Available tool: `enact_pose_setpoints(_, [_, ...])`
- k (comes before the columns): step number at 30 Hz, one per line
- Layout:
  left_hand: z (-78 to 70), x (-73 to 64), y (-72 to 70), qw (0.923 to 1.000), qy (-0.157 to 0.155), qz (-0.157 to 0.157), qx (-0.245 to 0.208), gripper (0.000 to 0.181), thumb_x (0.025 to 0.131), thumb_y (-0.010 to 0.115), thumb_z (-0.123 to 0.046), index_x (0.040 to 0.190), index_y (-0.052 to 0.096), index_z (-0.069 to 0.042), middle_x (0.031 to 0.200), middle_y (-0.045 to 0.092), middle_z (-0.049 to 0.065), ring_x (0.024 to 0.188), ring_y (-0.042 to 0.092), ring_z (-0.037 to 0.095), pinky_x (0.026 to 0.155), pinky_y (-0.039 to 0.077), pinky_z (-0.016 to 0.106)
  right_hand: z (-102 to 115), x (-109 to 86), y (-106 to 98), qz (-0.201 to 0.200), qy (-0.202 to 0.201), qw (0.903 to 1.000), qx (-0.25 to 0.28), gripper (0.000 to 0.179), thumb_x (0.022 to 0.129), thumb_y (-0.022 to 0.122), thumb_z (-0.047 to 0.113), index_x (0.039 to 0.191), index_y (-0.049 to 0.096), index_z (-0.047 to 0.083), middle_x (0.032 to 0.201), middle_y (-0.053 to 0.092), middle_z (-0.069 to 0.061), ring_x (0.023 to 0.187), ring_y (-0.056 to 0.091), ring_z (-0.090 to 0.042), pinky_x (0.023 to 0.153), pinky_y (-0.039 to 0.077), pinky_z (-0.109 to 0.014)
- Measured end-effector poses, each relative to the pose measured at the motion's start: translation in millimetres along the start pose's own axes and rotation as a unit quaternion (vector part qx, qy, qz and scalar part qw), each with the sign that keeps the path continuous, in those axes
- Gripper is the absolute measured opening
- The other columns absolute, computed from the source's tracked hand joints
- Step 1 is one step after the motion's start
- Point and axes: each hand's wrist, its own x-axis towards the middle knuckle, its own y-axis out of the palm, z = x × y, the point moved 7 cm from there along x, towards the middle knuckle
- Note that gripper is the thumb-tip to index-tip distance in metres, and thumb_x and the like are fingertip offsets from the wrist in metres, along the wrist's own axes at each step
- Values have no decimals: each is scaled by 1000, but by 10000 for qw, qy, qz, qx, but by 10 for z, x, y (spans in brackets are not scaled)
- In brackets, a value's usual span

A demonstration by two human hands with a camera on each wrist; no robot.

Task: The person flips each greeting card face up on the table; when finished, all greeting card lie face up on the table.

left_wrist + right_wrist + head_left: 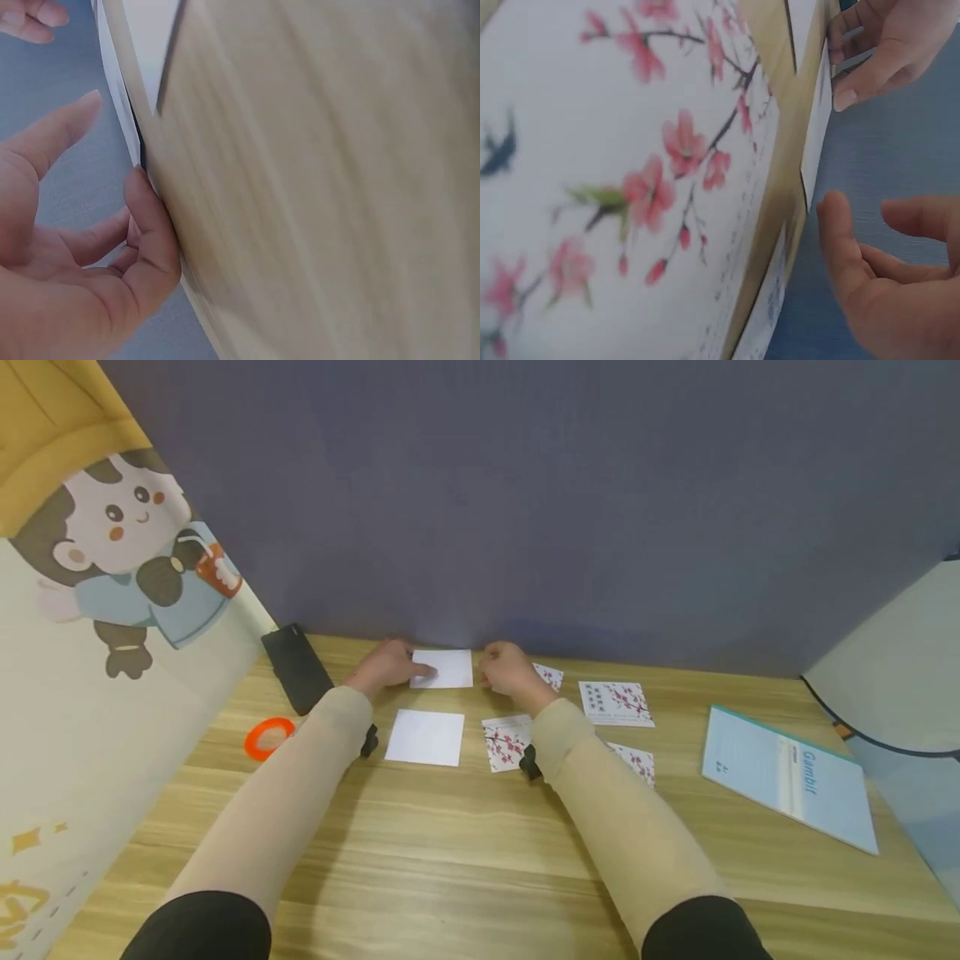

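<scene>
At the far edge of the table lies a blank white card (453,670). My left hand (386,666) is at its left end, thumb stretched over the card and fingertips right at its edge. My right hand (510,670) stands at the card's right end; in the right wrist view its thumb and index finger are apart with nothing between them. A second blank white card (425,737) lies nearer. Blossom-printed cards lie to the right: one card (551,677) is partly hidden behind my right hand, and another card (502,745) lies beside my right wrist.
Further right are a blossom card (617,703), another card (637,763) partly covered by my sleeve, and a light blue notebook (787,777). On the left are a black phone-like slab (296,667) and an orange ring (258,739). A grey partition (525,510) rises behind the table.
</scene>
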Motion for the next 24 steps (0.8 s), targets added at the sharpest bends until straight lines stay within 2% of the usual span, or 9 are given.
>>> enact_pose_setpoints(6, [47,-2,71,9999,-22,24,-146,89,97,74,-52,160,42,2,164,47,22,151,47,41,127,41,55,-93,59,54,39,312,9995,-52,58,113,47,17,167,30,3,158,53,-20,131,65,-34,117,54,-45])
enact_pose_setpoints(9, [42,-2,88,9997,27,6,-230,89,96,75,-51,160,42,2,164,47,22,151,47,40,127,42,55,-105,86,61,-21,318,9993,-218,55,112,47,16,164,36,2,149,60,-18,124,67,-30,115,55,-45])
enact_pose_setpoints(10, [41,-3,89,9996,30,4,-266,89,95,75,-50,160,42,2,164,47,22,150,48,40,127,42,55,-103,95,63,-43,288,9991,-301,48,111,47,15,157,47,0,139,64,-17,117,67,-28,110,57,-43])
enact_pose_setpoints(12, [35,-7,87,9994,42,32,-328,88,96,76,-49,160,42,2,163,47,22,150,48,40,126,42,55,-93,117,68,-82,186,9987,-465,29,108,47,10,127,63,-4,112,69,-13,95,65,-23,93,59,-37])
enact_pose_setpoints(14, [35,-13,75,9992,33,88,-398,87,96,76,-46,160,41,2,163,47,22,149,48,41,126,42,55,-71,135,75,-94,44,9978,-652,20,105,47,7,92,62,1,85,63,-7,75,55,-17,73,53,-31])
enact_pose_setpoints(16, [43,3,60,9988,24,143,-478,86,96,77,-44,159,41,2,162,47,22,147,49,40,125,43,55,-38,146,87,5,-71,9965,-830,27,103,49,7,76,51,6,73,55,-4,64,46,-14,63,45,-29])
enact_pose_setpoints(18, [55,35,48,9985,6,189,-516,85,95,78,-42,158,43,2,161,48,22,144,51,38,123,45,54,-12,158,103,129,-61,9952,-972,28,104,51,9,77,55,5,72,54,-3,60,42,-12,62,43,-28])
enact_pose_setpoints(21, [63,72,25,9983,-3,265,-522,86,95,79,-42,159,42,2,161,49,20,140,52,34,122,46,53,25,168,130,312,50,9924,-1187,21,106,54,13,92,64,1,82,57,-4,65,45,-11,67,47,-28])
enact_pose_setpoints(24, [59,70,-15,9982,44,298,-512,79,95,79,-43,153,49,1,138,63,15,119,59,27,110,51,45,41,186,141,365,154,9899,-1363,22,106,53,14,88,61,5,83,54,-3,68,45,-13,67,47,-27])
